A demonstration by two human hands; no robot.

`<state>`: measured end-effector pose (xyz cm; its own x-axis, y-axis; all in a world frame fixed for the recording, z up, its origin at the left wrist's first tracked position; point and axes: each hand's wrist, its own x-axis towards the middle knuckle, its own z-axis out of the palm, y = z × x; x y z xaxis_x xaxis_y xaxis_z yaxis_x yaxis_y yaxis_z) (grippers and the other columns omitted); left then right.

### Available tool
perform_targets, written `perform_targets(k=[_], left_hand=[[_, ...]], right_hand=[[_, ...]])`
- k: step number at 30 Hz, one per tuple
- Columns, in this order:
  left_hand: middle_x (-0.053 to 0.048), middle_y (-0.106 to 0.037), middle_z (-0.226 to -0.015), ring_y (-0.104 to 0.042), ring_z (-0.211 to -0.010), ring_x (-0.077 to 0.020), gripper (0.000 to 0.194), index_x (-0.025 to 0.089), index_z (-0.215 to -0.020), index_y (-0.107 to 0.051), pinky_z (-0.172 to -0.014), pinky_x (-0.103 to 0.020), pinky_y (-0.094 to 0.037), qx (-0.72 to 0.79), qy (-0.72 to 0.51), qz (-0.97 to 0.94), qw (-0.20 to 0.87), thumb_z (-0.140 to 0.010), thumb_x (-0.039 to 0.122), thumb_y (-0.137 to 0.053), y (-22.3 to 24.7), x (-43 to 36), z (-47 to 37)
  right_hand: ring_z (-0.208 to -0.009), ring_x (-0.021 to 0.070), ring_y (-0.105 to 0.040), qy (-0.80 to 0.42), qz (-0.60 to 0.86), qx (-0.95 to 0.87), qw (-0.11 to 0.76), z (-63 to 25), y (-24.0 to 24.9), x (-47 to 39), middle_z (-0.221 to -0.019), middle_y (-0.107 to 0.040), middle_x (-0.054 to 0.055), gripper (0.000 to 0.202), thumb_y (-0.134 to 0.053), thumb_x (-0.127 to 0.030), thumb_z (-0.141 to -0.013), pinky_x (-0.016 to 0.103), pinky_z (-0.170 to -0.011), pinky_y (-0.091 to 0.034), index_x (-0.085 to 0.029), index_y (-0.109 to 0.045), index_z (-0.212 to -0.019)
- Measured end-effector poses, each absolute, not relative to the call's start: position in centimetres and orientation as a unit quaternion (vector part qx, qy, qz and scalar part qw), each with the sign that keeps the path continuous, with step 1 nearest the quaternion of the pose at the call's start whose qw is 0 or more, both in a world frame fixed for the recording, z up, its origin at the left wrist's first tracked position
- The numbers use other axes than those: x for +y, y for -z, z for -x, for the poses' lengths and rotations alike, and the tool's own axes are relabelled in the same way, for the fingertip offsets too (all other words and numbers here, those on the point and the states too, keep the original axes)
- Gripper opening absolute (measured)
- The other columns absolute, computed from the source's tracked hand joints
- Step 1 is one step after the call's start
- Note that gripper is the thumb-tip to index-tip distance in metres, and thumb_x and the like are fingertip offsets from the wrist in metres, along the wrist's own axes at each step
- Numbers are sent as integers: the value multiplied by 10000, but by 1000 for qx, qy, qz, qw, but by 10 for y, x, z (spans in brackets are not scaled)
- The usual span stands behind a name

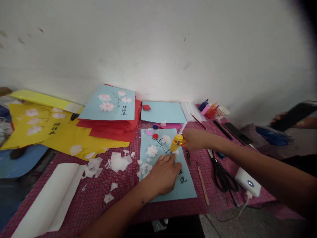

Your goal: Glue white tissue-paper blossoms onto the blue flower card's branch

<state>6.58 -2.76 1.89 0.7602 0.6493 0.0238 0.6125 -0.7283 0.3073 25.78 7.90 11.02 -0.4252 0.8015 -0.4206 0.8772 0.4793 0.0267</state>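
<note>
My right hand grips a small yellow hot glue gun, its nozzle pointing down at the light blue sheet. A whitish glue stick sticks out of the gun's back. Lying over the same sheet, my left hand has its fingers stretched towards the nozzle, and a bit of white paper shows just beyond them. The sheet bears white paper flowers, a dark drawn branch, black brush writing and loose white paper bits. Small caps of colour lie near its top.
Red sheets with a finished blue flower picture stand left, beside yellow sheets. White scraps and a white paper roll lie nearer. Scissors, a power bank and a phone lie right. Another person's hand holds a dark phone.
</note>
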Motion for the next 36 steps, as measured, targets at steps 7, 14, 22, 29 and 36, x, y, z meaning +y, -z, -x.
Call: perform_targets(k=[7,14,22,29,36], left_hand=[[-174,-434,-1568,-508,-1313,-322,326,162,-1242,-568,-1090,-479,-399,340,-58,-928,140,-935,163,-459,-19,-27,-65],[-185,-406,-1586,-494,-1325,-330,363,160,-1298,-544,-1098,-489,-384,337,-51,-930,135,-946,178,-462,-17,-28,-65],[-171,-421,-1575,-502,-1316,-321,341,165,-1273,-555,-1098,-487,-385,341,-57,-928,136,-949,171,-450,-16,-28,-66],[-174,-422,-1577,-491,-1329,-322,350,160,-1270,-555,-1105,-490,-380,341,-53,-928,142,-933,165,-460,-16,-28,-66],[-176,-425,-1572,-488,-1326,-317,345,159,-1259,-560,-1112,-482,-367,342,-52,-927,144,-929,160,-459,-17,-28,-66]], right_hand=[[-744,236,-712,82,-474,858,180,-264,-104,82,-869,-789,127,238,-582,-238,-784,278,-624,-417,-155,-775,-897],[-698,232,-697,70,-488,852,177,-267,-102,82,-837,-781,133,217,-598,-249,-783,287,-595,-399,-148,-769,-868],[-699,235,-701,60,-496,847,180,-266,-103,81,-829,-779,140,216,-599,-247,-784,292,-604,-405,-138,-770,-860],[-743,247,-710,55,-495,848,182,-266,-104,79,-867,-784,148,247,-591,-252,-783,292,-621,-416,-138,-773,-907],[-749,234,-709,52,-499,846,181,-264,-107,76,-868,-785,133,237,-601,-254,-779,275,-606,-395,-144,-765,-910]])
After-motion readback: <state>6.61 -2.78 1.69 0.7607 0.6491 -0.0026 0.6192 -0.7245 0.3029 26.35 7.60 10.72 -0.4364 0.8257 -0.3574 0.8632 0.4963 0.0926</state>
